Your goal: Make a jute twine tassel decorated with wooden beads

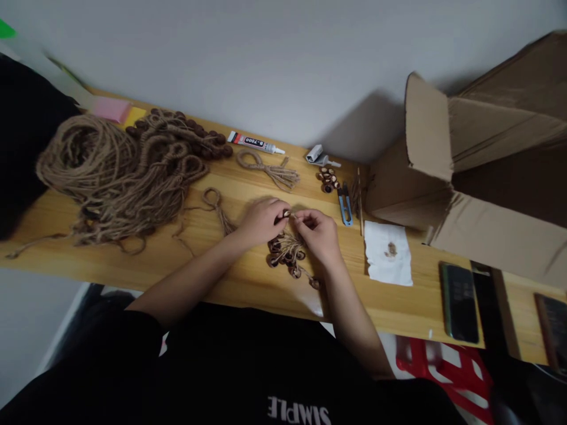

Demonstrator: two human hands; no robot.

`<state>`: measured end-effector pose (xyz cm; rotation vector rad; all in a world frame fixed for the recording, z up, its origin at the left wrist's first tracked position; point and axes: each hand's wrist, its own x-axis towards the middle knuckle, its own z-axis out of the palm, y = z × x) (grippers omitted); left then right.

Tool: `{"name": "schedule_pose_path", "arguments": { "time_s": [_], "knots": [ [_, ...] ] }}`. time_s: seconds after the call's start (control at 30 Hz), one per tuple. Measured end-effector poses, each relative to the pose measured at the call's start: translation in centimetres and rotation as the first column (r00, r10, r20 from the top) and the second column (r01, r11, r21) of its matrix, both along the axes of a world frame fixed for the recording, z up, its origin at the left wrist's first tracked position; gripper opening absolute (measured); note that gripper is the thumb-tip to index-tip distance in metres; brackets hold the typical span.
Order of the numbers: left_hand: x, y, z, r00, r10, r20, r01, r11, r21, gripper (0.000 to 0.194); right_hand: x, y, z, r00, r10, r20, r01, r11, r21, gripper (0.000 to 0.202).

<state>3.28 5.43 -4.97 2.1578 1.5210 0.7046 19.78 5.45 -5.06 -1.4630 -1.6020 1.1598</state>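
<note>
My left hand [262, 223] pinches a small brown cap-like piece [287, 213] with a pale inside. Close on its right, my right hand [318, 231] is closed at the fingertips around what looks like a twine end meeting that piece. Below both hands, a bundle of twine strands [290, 247] spreads over the table, with several brown caps [295, 270] on the strand ends. A looped twine cord [213, 199] runs down toward my left hand and partly under it.
Left are a large twine heap [150, 177] and dark beads [217, 144]. Behind lie a glue tube [254, 143], a twine bundle [266, 168], loose caps [328, 178] and blue snips [344, 205]. Right are a white tissue [376, 254], a phone [459, 302] and an open cardboard box [398, 183].
</note>
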Motion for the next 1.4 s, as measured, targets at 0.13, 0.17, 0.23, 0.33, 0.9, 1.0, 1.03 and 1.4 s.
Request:
{"name": "schedule_pose_path", "arguments": {
  "time_s": [0.13,0.17,0.23,0.33,0.9,1.0,1.03,1.4],
  "knots": [
    [0.03,-0.05,0.08,1.0,-0.005,-0.007,0.005,1.0,0.0,0.021,0.24,0.05,0.0,0.998,0.006,0.059,-0.009,0.999,0.05,0.021],
    [0.04,-0.06,0.1,1.0,-0.007,-0.012,0.007,1.0,-0.001,0.021,0.29,0.06,0.01,0.997,0.002,0.072,-0.006,0.998,0.062,0.021],
    [0.06,-0.06,0.16,1.0,-0.011,-0.023,0.011,1.0,-0.004,0.021,0.34,0.08,0.04,0.996,-0.003,0.091,-0.004,0.997,0.078,0.023],
    [0.06,-0.03,0.21,0.999,-0.017,-0.029,0.017,1.0,-0.005,0.021,0.33,0.06,0.13,0.994,0.003,0.105,-0.011,0.997,0.082,0.024],
    [0.01,0.01,0.14,1.0,-0.007,0.006,0.008,1.0,-0.023,0.019,0.22,-0.07,0.31,0.998,0.03,0.063,-0.031,0.999,0.015,0.015],
    [0.02,-0.04,0.27,1.0,-0.007,0.004,0.008,0.999,-0.033,0.019,0.26,-0.1,0.36,0.996,0.038,0.077,-0.038,0.999,0.009,0.017],
    [0.03,-0.05,0.32,1.0,-0.007,0.002,0.007,0.999,-0.038,0.019,0.27,-0.11,0.37,0.996,0.042,0.081,-0.043,0.999,0.01,0.017],
    [0.02,0.01,0.3,1.0,-0.014,-0.012,0.014,0.999,-0.029,0.018,0.39,-0.12,0.61,0.995,0.07,0.076,-0.071,0.997,0.002,0.019]
  ]
}}
